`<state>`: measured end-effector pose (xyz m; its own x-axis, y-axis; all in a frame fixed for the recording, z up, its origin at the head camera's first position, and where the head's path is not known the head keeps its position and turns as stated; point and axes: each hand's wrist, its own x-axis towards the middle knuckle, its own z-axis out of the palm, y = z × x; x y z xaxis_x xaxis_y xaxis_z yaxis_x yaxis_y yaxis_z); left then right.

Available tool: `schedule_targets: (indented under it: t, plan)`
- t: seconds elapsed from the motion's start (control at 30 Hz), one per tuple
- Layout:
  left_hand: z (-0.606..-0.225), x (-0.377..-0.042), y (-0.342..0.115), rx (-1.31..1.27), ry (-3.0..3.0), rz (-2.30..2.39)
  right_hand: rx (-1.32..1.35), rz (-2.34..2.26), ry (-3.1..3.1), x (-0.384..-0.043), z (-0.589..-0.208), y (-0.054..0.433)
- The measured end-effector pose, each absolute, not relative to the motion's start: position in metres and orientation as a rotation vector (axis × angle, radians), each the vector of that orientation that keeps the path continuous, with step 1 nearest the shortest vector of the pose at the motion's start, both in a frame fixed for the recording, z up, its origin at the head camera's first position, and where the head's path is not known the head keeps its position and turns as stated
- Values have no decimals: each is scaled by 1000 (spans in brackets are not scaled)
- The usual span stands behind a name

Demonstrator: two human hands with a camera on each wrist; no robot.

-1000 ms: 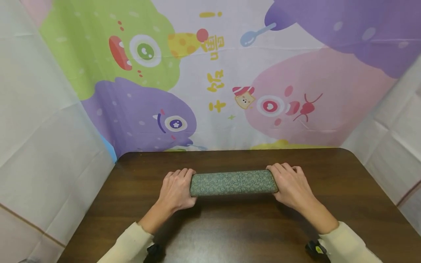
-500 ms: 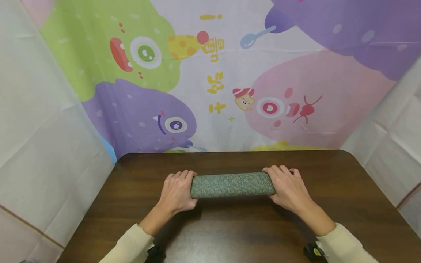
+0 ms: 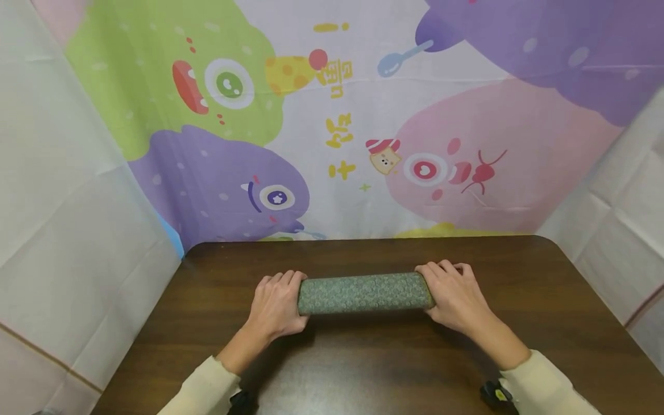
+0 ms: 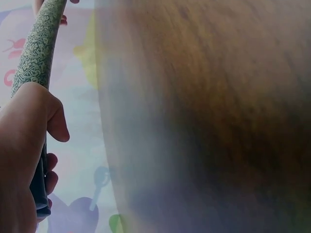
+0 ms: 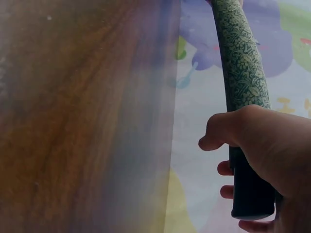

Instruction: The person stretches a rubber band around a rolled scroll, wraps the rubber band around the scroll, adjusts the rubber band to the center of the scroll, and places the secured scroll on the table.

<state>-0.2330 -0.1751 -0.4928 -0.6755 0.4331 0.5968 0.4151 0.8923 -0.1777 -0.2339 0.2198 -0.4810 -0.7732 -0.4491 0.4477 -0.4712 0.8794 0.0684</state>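
Observation:
A long, bar-shaped object with a green floral pattern (image 3: 364, 294) is held level above the table, lying crosswise in the head view. My left hand (image 3: 276, 304) grips its left end, thumb on the near side and fingers over the far side. At the opposite end, my right hand (image 3: 456, 295) grips it the same way. Both wrist views show the patterned length (image 5: 241, 58) running away from the hand, and past the right palm a plain dark end (image 5: 252, 194) sticks out. The palms and fingers hide parts of both ends.
Beneath the hands spreads a dark brown wooden table (image 3: 363, 369) with rounded far corners. A cloth printed with cartoon monsters (image 3: 332, 207) hangs right behind its far edge. Pale panels (image 3: 78, 190) rise on both sides. Black wrist devices (image 3: 495, 393) sit under the sleeves.
My right hand has shifted slightly left, and the patterned object sits a touch nearer to me. Both hands keep their grip throughout.

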Motion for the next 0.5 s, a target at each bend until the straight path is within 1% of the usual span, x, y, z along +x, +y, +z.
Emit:
schedule_targets:
  t: [0.5]
  plan:
    - [-494,-236,-172,-610,-2380,27,668,89,-2524,-235,-483,219]
